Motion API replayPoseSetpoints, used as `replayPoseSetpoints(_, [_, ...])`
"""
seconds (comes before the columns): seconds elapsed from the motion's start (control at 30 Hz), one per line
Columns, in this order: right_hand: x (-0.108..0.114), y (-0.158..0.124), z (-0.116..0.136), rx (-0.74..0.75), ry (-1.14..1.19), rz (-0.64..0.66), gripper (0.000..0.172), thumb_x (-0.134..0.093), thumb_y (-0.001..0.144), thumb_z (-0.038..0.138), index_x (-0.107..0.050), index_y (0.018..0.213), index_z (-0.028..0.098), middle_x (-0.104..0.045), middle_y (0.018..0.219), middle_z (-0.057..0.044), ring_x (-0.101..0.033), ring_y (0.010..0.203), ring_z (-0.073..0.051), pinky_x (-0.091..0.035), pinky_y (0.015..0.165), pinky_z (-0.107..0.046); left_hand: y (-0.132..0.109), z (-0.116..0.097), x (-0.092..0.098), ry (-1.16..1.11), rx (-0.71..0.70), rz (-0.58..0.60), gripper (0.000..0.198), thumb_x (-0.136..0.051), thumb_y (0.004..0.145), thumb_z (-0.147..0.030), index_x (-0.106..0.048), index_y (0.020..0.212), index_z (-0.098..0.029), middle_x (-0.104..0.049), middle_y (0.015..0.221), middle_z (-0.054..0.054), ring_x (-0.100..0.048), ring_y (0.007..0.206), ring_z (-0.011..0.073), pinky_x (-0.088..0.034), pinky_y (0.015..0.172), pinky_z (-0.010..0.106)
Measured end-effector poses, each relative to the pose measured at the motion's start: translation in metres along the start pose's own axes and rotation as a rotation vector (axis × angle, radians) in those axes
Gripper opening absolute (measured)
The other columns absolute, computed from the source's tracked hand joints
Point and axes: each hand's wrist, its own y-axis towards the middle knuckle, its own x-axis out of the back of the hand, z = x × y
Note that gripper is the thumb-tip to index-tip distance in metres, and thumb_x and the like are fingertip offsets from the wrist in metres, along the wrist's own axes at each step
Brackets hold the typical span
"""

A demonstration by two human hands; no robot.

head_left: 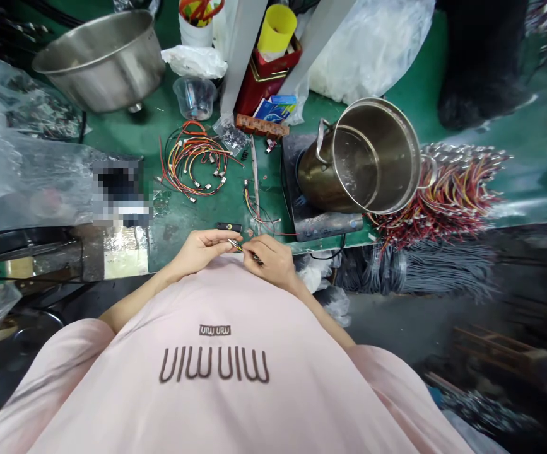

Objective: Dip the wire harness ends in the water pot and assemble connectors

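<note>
At the near edge of the table [197, 217], the left hand [202, 250] pinches a small connector [233, 243] and the right hand [273, 258] its thin wires [240, 248], which are best kept straight and unstrained.

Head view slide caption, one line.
Left hand and right hand holding a small wired part at a green table.
</note>
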Motion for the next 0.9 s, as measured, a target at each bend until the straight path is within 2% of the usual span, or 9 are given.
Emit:
replayPoseSetpoints(0.17, [-0.007,-0.001,0.000,-0.041,-0.003,-0.018,0.015,-0.054,0.083,0.008,-0.063,0.080,0.020,-0.068,0.074,-0.003,-0.063,0.067,-0.014,-0.053,0.068,-0.024,0.000,-0.001,-0.002,0.025,-0.004,-0.024,0.037,-0.080,0.068,-0.036,-0.077,0.099,-0.017,-0.076,0.102,0.009,-0.073,0.087,0.0194,-0.056,0.086,0.032])
replayPoseSetpoints(0.27, [-0.007,0.001,0.000,-0.136,0.078,0.023,0.014,-0.054,0.083,0.011,-0.063,0.080,0.021,-0.068,0.076,-0.003,-0.064,0.070,-0.014,-0.054,0.069,-0.026,-0.001,-0.003,-0.002,-0.006,0.009,-0.028,0.038,-0.081,0.067,-0.037,-0.077,0.098,-0.016,-0.076,0.103,0.010,-0.073,0.086,0.0199,-0.056,0.086,0.033])
replayPoseSetpoints(0.37, [0.002,0.003,-0.002,-0.345,0.340,0.140,0.009,-0.055,0.085,0.016,-0.062,0.084,0.021,-0.068,0.081,-0.003,-0.066,0.074,-0.014,-0.055,0.069,-0.027,0.000,-0.003,-0.001,-0.058,0.028,-0.022,0.041,-0.083,0.065,-0.038,-0.076,0.099,-0.016,-0.076,0.103,0.011,-0.073,0.085,0.0209,-0.057,0.087,0.035])
replayPoseSetpoints(0.5, [0.018,0.004,-0.007,-0.586,0.721,0.304,0.010,-0.050,0.089,0.017,-0.058,0.094,0.019,-0.066,0.083,0.000,-0.068,0.068,-0.011,-0.056,0.063,-0.024,0.001,0.001,0.003,-0.115,0.047,-0.042,0.042,-0.082,0.067,-0.037,-0.075,0.103,-0.017,-0.075,0.107,0.011,-0.073,0.083,0.0187,-0.057,0.087,0.035])
replayPoseSetpoints(0.57, [0.026,0.004,-0.011,-0.586,0.771,0.344,0.012,-0.049,0.088,0.014,-0.059,0.091,0.018,-0.065,0.088,-0.001,-0.067,0.065,-0.010,-0.056,0.060,-0.023,0.002,0.003,0.006,-0.143,0.055,-0.054,0.040,-0.081,0.068,-0.036,-0.075,0.104,-0.017,-0.075,0.109,0.011,-0.072,0.082,0.0173,-0.056,0.088,0.034])
replayPoseSetpoints(0.63, [0.031,0.005,-0.015,-0.513,0.736,0.328,0.013,-0.051,0.085,0.011,-0.062,0.086,0.017,-0.066,0.093,-0.003,-0.067,0.070,-0.011,-0.055,0.061,-0.023,0.002,0.005,0.008,-0.174,0.058,-0.068,0.039,-0.082,0.068,-0.035,-0.076,0.102,-0.017,-0.075,0.108,0.010,-0.072,0.081,0.0163,-0.057,0.087,0.034])
replayPoseSetpoints(0.77, [0.035,0.008,-0.020,-0.333,0.559,0.271,0.018,-0.055,0.083,0.009,-0.070,0.083,0.019,-0.070,0.090,-0.006,-0.067,0.088,-0.015,-0.056,0.075,-0.029,0.003,0.007,0.010,-0.212,0.055,-0.070,0.036,-0.082,0.068,-0.033,-0.076,0.100,-0.018,-0.076,0.105,0.009,-0.072,0.078,0.0148,-0.057,0.086,0.032])
replayPoseSetpoints(0.9, [0.032,0.009,-0.020,-0.322,0.526,0.296,0.014,-0.058,0.084,0.013,-0.071,0.083,0.019,-0.071,0.091,-0.006,-0.067,0.085,-0.015,-0.055,0.072,-0.029,0.002,0.006,0.010,-0.165,0.058,-0.052,0.036,-0.081,0.070,-0.032,-0.075,0.104,-0.019,-0.075,0.108,0.009,-0.072,0.081,0.0151,-0.056,0.086,0.030])
